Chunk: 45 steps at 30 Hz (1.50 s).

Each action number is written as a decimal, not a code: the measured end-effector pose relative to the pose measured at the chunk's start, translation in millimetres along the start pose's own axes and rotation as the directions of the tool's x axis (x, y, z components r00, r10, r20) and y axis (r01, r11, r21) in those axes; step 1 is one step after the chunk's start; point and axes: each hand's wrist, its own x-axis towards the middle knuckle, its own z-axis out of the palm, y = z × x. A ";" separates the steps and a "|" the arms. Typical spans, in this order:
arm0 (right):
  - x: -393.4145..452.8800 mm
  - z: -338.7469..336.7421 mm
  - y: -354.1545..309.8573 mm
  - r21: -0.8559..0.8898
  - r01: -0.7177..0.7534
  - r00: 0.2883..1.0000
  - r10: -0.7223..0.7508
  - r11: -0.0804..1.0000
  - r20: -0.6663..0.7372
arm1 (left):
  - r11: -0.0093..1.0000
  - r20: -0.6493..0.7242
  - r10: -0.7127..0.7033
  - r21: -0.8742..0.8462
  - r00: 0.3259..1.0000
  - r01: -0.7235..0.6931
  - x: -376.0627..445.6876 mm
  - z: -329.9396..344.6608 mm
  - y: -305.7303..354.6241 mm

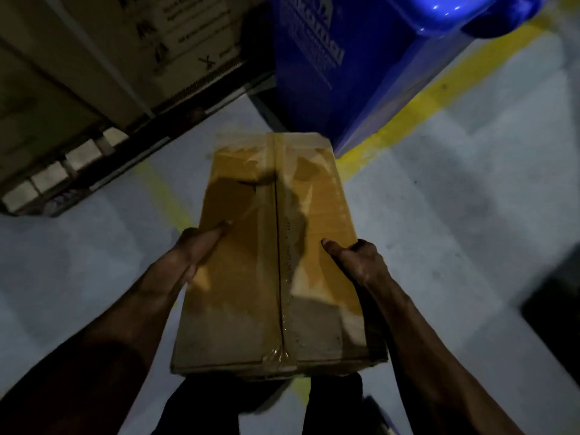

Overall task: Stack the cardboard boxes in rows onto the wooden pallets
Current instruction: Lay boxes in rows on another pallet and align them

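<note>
Here, carried mid-frame above the grey floor [455, 215]: taped cardboard box [270, 255], seemingly stiff and moderately heavy, left hand [196, 246] at nine o'clock, right hand [356, 260] at three, both gripping its long side edges.

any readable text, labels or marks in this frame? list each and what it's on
Blue bin: pale raised lettering on its side, too blurred to read.
Large stacked carton: dark printed lines and handling symbols, too blurred to read; one looks like a crossed-out mark.
Taped cardboard box held by the left hand and right hand: no print visible.
</note>
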 end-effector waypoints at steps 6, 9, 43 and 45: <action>-105.2 6.4 4.7 0.325 -0.081 0.988 0.118 0.942 -0.096 | 0.979 0.083 0.084 0.179 0.993 -0.098 -51.3 -41.5 39.2; -158.3 6.2 9.5 0.412 -0.092 0.975 0.165 0.907 -0.146 | 0.950 0.138 0.132 0.265 0.982 -0.165 -82.5 -57.2 49.6; -512.4 29.5 176.0 0.836 0.107 0.479 0.709 0.538 -0.517 | 0.334 0.638 0.587 0.369 0.498 -0.867 -422.3 34.5 29.9; -503.8 18.2 168.9 0.861 0.107 0.451 0.747 0.498 -0.488 | 0.313 0.685 0.564 0.339 0.461 -0.887 -421.9 55.9 48.5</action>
